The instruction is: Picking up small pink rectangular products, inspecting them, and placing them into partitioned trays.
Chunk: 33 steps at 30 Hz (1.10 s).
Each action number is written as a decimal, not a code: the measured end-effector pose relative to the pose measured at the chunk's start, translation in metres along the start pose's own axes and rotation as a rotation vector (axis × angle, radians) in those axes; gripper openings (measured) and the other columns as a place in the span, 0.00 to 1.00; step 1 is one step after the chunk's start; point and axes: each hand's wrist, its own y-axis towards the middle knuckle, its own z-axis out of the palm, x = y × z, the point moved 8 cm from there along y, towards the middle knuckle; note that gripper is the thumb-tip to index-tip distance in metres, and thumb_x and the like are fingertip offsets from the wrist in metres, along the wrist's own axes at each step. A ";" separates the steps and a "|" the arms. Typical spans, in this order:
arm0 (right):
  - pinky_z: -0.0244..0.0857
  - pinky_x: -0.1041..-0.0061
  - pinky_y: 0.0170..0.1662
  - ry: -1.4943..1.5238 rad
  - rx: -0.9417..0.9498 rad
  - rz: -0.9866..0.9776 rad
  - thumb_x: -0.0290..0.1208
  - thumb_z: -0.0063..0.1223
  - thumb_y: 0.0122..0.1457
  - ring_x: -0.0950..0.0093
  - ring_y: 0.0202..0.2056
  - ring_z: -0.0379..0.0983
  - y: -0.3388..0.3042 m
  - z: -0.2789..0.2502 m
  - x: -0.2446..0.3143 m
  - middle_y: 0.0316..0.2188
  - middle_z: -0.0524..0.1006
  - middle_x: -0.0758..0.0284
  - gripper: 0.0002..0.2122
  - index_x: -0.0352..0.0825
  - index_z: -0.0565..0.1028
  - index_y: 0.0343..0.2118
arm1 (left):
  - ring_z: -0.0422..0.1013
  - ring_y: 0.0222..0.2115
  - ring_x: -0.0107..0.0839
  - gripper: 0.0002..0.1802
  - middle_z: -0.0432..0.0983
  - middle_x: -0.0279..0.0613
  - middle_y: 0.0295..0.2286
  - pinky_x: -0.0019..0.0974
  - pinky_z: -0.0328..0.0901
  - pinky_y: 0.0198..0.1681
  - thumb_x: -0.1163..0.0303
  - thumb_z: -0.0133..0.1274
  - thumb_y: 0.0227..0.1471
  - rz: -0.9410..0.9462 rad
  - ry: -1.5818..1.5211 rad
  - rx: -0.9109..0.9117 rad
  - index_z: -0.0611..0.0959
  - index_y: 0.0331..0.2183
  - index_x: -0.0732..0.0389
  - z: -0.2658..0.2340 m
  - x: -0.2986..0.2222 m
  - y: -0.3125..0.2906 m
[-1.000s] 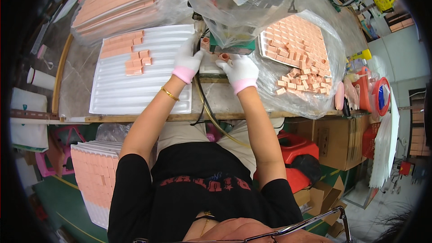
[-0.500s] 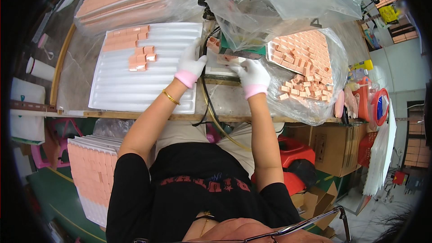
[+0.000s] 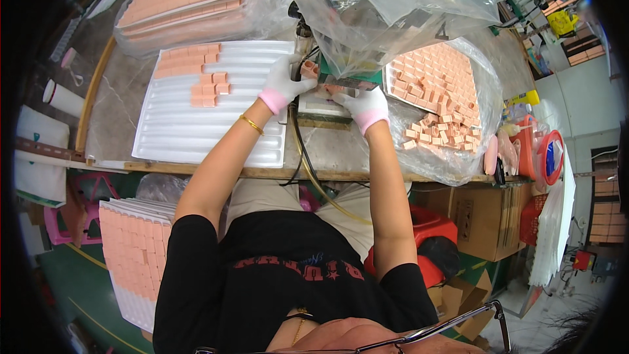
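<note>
Right at the foot of the green machine (image 3: 374,77), two gloved hands in close! On its left side, the left hand (image 3: 283,82) has thumb and fingers parted around the near edge of a hollow pink piece (image 3: 310,68); whether it grips, I can't tell. Just in front of the machine, the right hand (image 3: 368,106) curls its fingers toward a second pink piece (image 3: 331,89), half hidden at the base; pinch or mere touch, no telling. Looks like the positioning step, judging by those fingers. Left of the machine on the worktop (image 3: 114,115), a white ribbed tray (image 3: 216,139), partly filled with pink blocks (image 3: 204,98); right of it, loose blocks (image 3: 436,132) heaped on clear plastic (image 3: 473,160). The next move, I'd say, calls for steady, light fingertips and careful alignment at that base.
</note>
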 end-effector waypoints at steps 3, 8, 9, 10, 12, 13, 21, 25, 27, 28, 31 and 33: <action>0.67 0.72 0.44 0.308 0.157 -0.025 0.39 0.67 0.38 0.64 0.40 0.73 0.005 0.014 0.003 0.39 0.76 0.58 0.23 0.33 0.75 0.37 | 0.70 0.37 0.35 0.28 0.74 0.49 0.34 0.37 0.65 0.43 0.69 0.66 0.31 0.004 0.021 0.024 0.76 0.38 0.69 0.007 0.005 0.002; 0.67 0.78 0.41 0.259 0.253 -0.115 0.31 0.64 0.44 0.76 0.36 0.74 0.011 0.021 -0.004 0.38 0.78 0.66 0.18 0.34 0.76 0.40 | 0.66 0.35 0.42 0.25 0.69 0.47 0.31 0.37 0.63 0.41 0.66 0.68 0.30 0.201 0.339 -0.028 0.75 0.33 0.65 0.009 -0.020 -0.002; 0.67 0.77 0.42 0.452 0.311 -0.057 0.30 0.66 0.41 0.74 0.36 0.74 0.007 0.023 -0.002 0.36 0.78 0.64 0.22 0.35 0.74 0.42 | 0.66 0.35 0.42 0.25 0.69 0.47 0.31 0.37 0.63 0.41 0.66 0.68 0.30 0.201 0.341 -0.030 0.75 0.33 0.65 0.009 -0.016 -0.005; 0.67 0.77 0.42 0.454 0.312 -0.058 0.30 0.66 0.41 0.74 0.36 0.74 0.006 0.024 -0.002 0.36 0.78 0.64 0.22 0.35 0.74 0.42 | 0.66 0.35 0.43 0.26 0.68 0.48 0.32 0.37 0.63 0.42 0.67 0.66 0.33 0.170 0.198 -0.008 0.74 0.35 0.65 0.013 -0.005 -0.010; 0.67 0.76 0.41 0.273 0.283 -0.119 0.31 0.67 0.40 0.73 0.36 0.74 0.003 0.018 0.000 0.35 0.78 0.64 0.24 0.34 0.74 0.43 | 0.66 0.35 0.44 0.26 0.68 0.49 0.34 0.37 0.62 0.42 0.67 0.64 0.35 0.143 0.049 0.027 0.73 0.38 0.65 0.022 -0.016 -0.016; 0.67 0.76 0.41 0.275 0.279 -0.116 0.31 0.67 0.40 0.73 0.36 0.74 0.002 0.015 -0.001 0.35 0.78 0.64 0.24 0.34 0.74 0.43 | 0.67 0.36 0.44 0.25 0.67 0.51 0.36 0.38 0.63 0.42 0.68 0.61 0.39 0.168 0.110 0.043 0.73 0.40 0.65 0.026 -0.026 -0.021; 0.66 0.74 0.43 0.212 0.212 -0.288 0.40 0.67 0.41 0.72 0.37 0.74 -0.018 0.002 0.024 0.37 0.77 0.62 0.27 0.32 0.72 0.44 | 0.69 0.39 0.42 0.20 0.70 0.52 0.39 0.37 0.63 0.44 0.71 0.50 0.50 0.201 0.216 0.178 0.70 0.46 0.67 0.037 -0.040 -0.036; 0.66 0.74 0.44 0.209 0.170 -0.216 0.40 0.67 0.42 0.72 0.39 0.74 -0.033 -0.009 0.030 0.38 0.77 0.60 0.28 0.31 0.71 0.44 | 0.68 0.42 0.33 0.22 0.71 0.47 0.42 0.33 0.62 0.47 0.67 0.51 0.52 -0.033 -0.162 0.236 0.70 0.48 0.67 0.046 -0.051 -0.045; 0.66 0.74 0.44 0.305 0.078 -0.180 0.41 0.66 0.43 0.71 0.40 0.74 -0.045 -0.018 0.038 0.38 0.77 0.59 0.28 0.30 0.71 0.45 | 0.68 0.43 0.30 0.24 0.71 0.46 0.44 0.32 0.62 0.48 0.65 0.53 0.52 -0.149 -0.220 0.257 0.70 0.48 0.67 0.050 -0.048 -0.051; 0.66 0.75 0.44 0.314 0.060 -0.127 0.40 0.65 0.44 0.71 0.40 0.74 -0.051 -0.021 0.042 0.38 0.77 0.59 0.27 0.30 0.72 0.45 | 0.67 0.44 0.29 0.26 0.71 0.45 0.44 0.32 0.62 0.49 0.64 0.56 0.51 -0.118 -0.259 0.267 0.70 0.48 0.68 0.055 -0.045 -0.051; 0.66 0.75 0.44 0.301 0.141 -0.101 0.40 0.64 0.46 0.72 0.40 0.74 -0.059 0.003 0.034 0.39 0.77 0.59 0.26 0.30 0.72 0.46 | 0.68 0.45 0.28 0.32 0.72 0.42 0.43 0.30 0.63 0.49 0.64 0.63 0.44 -0.264 -0.434 0.212 0.70 0.48 0.69 0.044 -0.040 -0.064; 0.67 0.75 0.44 0.355 0.166 -0.158 0.39 0.63 0.48 0.73 0.40 0.74 -0.068 0.008 0.040 0.38 0.77 0.59 0.25 0.30 0.71 0.47 | 0.70 0.40 0.26 0.30 0.71 0.40 0.43 0.29 0.67 0.43 0.67 0.60 0.47 -0.386 -0.565 0.239 0.69 0.50 0.68 0.039 -0.025 -0.073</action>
